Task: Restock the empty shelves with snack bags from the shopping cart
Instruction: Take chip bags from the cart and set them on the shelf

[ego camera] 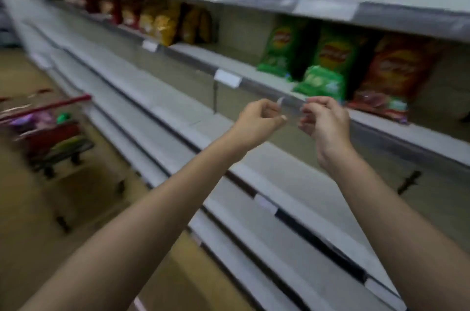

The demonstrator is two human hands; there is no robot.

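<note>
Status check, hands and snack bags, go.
Left hand and right hand pinching clear label strip at shelf edge. No bag held. Shopping cart behind left.

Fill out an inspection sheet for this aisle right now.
Surface: the shelf with bags has bare stretches; the lower shelves look bare.
Job's things: green bags, an orange-red bag, yellow bags and red bags on the shelf; red cart at left, holding bags.
Clutter: nothing seen.
Grippers: left hand and right hand curled near the shelf edge, holding no bag; blur hides anything smaller.
Cables: nothing seen.
Surroundings: tan floor.
</note>
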